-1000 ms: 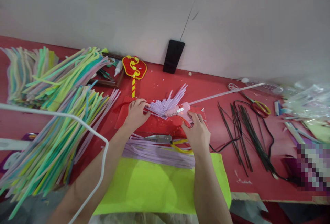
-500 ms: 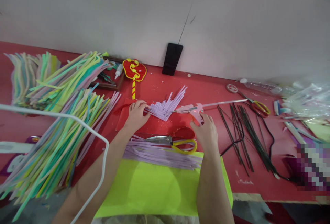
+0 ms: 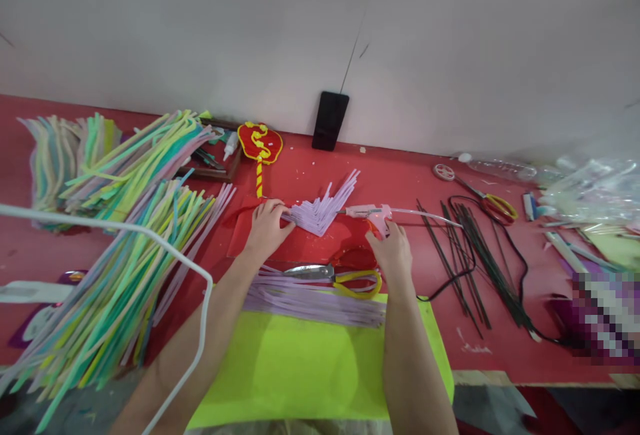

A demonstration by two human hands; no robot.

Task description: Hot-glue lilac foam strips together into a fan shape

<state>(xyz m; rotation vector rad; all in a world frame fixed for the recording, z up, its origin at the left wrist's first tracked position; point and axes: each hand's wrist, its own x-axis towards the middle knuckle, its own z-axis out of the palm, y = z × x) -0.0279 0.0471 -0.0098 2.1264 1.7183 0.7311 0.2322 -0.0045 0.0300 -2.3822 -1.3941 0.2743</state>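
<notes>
My left hand (image 3: 269, 227) is closed at the left end of a V-shaped piece of lavender pipe cleaners (image 3: 320, 216), its fingertips partly hiding that end. Gripped by the handle in my right hand (image 3: 394, 251) is a pink hot glue gun (image 3: 369, 212). Its nozzle points left, at the right side of the lavender piece. A clear glue stick (image 3: 425, 217) sticks out of its back. Just below lie large scissors (image 3: 320, 273) with yellow and red handles, on a bundle of loose lavender pipe cleaners (image 3: 315, 305).
Pastel pipe cleaners (image 3: 135, 268) cover the left side; a white bar (image 3: 165, 241) crosses in front. A red and yellow fan-shaped ornament (image 3: 261, 144) and a phone (image 3: 330, 120) stand behind. Dark stems (image 3: 495, 268), a black cord, more scissors (image 3: 500, 208) and plastic bags (image 3: 595, 188) lie right.
The glue gun has turned slightly, so the glue stick at its back now slopes down to the right. My right hand has shifted a little left. The view has moved slightly.
</notes>
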